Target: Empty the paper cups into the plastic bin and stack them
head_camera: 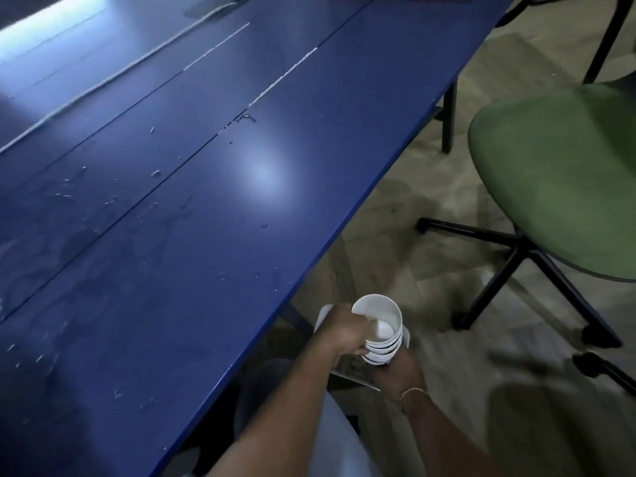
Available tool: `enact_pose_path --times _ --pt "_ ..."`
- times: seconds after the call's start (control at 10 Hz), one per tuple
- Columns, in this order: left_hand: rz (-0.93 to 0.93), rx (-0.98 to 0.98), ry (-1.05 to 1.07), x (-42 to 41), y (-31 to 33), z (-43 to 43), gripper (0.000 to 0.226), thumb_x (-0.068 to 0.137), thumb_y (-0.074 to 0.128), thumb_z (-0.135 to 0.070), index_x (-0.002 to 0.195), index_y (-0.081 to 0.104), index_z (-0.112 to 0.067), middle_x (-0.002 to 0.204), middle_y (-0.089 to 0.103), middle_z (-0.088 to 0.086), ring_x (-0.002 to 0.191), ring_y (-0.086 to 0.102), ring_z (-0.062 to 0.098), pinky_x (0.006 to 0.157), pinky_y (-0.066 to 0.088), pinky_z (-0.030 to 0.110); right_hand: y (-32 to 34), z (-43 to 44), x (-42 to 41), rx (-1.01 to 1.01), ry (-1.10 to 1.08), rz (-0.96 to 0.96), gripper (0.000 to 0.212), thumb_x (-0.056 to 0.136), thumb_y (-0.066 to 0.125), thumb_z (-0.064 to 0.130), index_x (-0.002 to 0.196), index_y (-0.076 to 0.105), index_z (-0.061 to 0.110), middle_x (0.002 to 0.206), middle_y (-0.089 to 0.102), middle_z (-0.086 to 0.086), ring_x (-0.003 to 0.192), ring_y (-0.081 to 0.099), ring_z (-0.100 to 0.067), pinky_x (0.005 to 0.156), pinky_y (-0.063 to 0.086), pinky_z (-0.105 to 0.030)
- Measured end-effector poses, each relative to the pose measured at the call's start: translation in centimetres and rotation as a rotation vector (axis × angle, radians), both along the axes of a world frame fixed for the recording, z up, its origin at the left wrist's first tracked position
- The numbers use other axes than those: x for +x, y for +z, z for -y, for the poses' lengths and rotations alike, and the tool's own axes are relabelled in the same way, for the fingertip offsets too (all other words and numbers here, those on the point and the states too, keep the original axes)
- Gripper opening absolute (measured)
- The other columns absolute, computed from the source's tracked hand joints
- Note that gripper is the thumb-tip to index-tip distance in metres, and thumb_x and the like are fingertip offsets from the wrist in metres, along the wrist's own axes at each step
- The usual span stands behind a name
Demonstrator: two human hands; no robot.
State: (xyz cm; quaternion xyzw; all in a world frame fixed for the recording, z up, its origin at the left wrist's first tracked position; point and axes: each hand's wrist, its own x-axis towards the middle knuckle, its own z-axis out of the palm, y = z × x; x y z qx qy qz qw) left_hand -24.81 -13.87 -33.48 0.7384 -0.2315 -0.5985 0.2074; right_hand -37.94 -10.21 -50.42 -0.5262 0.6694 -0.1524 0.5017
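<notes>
Dim room, blue table (pixel 172 235) speckled with droplets (pixel 156 173), green chair (pixel 557 173) at right. Stack of paper cups (pixel 382 342) off table edge, above floor (pixel 430 201). Left hand (pixel 344 330) gripping stack near top rim; right hand (pixel 395 373) clasping base from below. Top cup (pixel 378 313) apparently empty. Recommended: seat top cup squarely, press down evenly, keep base supported, stack upright to avoid drips.

Big blue table (pixel 206 201) fills the left, w/ long thin gaps running along it & small wet drops (pixel 156 173) on top. Thin white line (pixel 103 80) runs across the far part. Green chair (pixel 568 173) on the right, near the table edge, on black legs w/ wheels (pixel 516 256). Brownish floor (pixel 395 187) under both
</notes>
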Motion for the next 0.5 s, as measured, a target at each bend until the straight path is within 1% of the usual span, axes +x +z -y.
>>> enact_pose_path --times 0.1,0.2,0.3,0.4,0.5 --pt "0.098 0.011 -0.064 1.1 -1.7 -0.5 0.031 0.091 0.062 -0.016 0.121 0.06 -0.011 0.109 0.064 0.009 0.096 0.064 0.027 0.086 0.058 0.045 2.3 0.7 0.6 0.084 0.075 -0.081 0.046 0.061 0.078 0.042 0.098 0.054 0.03 0.091 0.067 0.016 0.089 0.067 -0.016 0.077 0.055 -0.033" --pt "0.389 0.026 -0.264 2.2 -2.5 -1.4 0.041 0.094 0.06 -0.022 0.135 0.055 -0.018 0.131 0.06 0.006 0.115 0.06 0.025 0.093 0.051 0.032 5.1 1.4 1.1 0.173 0.303 -0.142 0.028 0.078 0.077 0.027 0.091 0.052 0.028 0.091 0.056 0.013 0.09 0.057 -0.011 0.071 0.042 -0.02" --pt "0.437 -0.016 -0.286 2.5 -2.6 -1.7 0.043 0.099 0.055 -0.023 0.141 0.05 -0.018 0.139 0.054 0.008 0.123 0.054 0.024 0.097 0.045 0.031 4.5 1.8 1.0 0.178 0.377 -0.224 0.032 0.085 0.067 0.017 0.115 0.056 0.016 0.108 0.056 0.003 0.111 0.058 -0.02 0.082 0.04 -0.02" --pt "0.383 -0.033 -0.291 2.1 -2.5 -2.4 0.044 0.099 0.054 -0.022 0.143 0.048 -0.023 0.141 0.052 0.007 0.126 0.052 0.025 0.102 0.045 0.033 5.6 1.9 1.3 0.183 0.348 -0.255 0.018 0.088 0.059 0.022 0.105 0.056 0.017 0.108 0.061 -0.004 0.099 0.058 -0.02 0.09 0.045 -0.026" --pt "0.402 -0.051 -0.285 2.0 -2.8 -3.0 0.045 0.098 0.054 -0.022 0.142 0.049 -0.027 0.142 0.053 0.007 0.124 0.053 0.024 0.102 0.047 0.037 7.3 1.9 1.7 0.178 0.38 -0.252 0.006 0.093 0.052 0.017 0.095 0.047 0.017 0.099 0.053 -0.004 0.09 0.049 -0.016 0.09 0.045 -0.027"
